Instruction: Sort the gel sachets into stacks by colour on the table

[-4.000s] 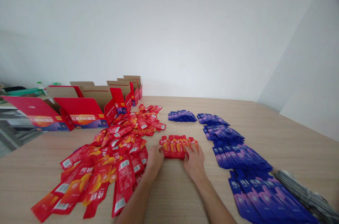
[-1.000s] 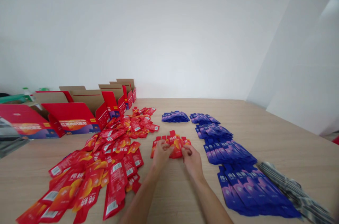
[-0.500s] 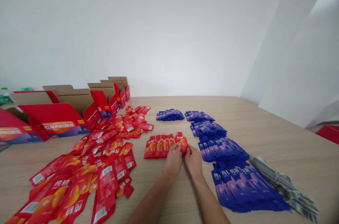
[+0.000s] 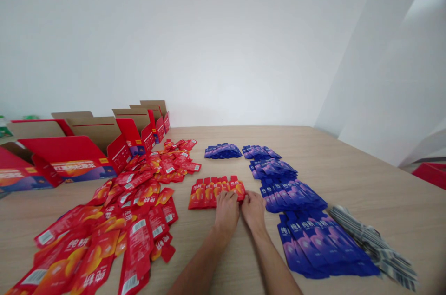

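A row of overlapping red pouches (image 4: 203,194) with orange fruit prints lies in the middle of the table. My left hand (image 4: 227,211) rests at the front of this row, its fingers curled over the pouches toward the right end. At the row's right edge, my right hand (image 4: 253,210) has its fingers closed on the side of the last red pouch (image 4: 237,186). The lower part of that pouch is partly hidden by my hands. Just right of my right hand lies a fanned stack of blue-purple pouches (image 4: 289,194).
A loose heap of red pouches (image 4: 139,234) spreads over the left side. Open red cartons (image 4: 75,148) stand behind it. More blue pouch stacks lie at the back (image 4: 223,151) and front right (image 4: 320,244), beside a striped cloth bundle (image 4: 372,244).
The rightmost red pouch has come down and now lies level with the row. My left hand has shifted slightly left over the pouches; my right hand stays at the edge.
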The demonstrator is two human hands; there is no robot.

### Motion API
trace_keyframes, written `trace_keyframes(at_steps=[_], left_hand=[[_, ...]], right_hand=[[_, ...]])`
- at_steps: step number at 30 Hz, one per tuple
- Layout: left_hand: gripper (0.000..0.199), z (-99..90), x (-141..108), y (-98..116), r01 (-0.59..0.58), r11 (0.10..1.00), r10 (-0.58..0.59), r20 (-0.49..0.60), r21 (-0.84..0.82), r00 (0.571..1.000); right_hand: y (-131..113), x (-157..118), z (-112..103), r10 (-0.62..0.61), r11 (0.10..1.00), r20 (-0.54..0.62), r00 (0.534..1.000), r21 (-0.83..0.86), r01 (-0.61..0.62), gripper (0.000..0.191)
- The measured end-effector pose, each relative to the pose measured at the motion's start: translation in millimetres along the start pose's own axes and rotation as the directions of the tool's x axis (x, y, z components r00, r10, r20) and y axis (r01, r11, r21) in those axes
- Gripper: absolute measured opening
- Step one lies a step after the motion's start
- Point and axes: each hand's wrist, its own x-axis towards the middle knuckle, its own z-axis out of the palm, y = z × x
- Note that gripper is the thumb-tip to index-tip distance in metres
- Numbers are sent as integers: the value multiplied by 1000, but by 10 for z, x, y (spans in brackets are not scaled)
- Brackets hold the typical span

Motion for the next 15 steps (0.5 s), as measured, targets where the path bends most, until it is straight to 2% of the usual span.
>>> trace_keyframes(at_steps=[4,8,11,15], left_hand=[[29,17,-11,-3,0,1000,0,1,0,1000],[31,-25,-62,-31,48,999,-48,-5,6,999],[36,-134,-136,-107,79,996,-78,-31,32,996],[42,-350,-260,-307,156,983,-150,-67,96,986]], right_hand=[[-7,-12,1,-20,1000,11,1000,22,20,39],[-66,-46,-12,-17,1000,-70,997,1,17,39],[-191,-103,6,-92,996,-100,991,4,93,40],[-447,-205,73,-211,976,-65,975,46,214,39]])
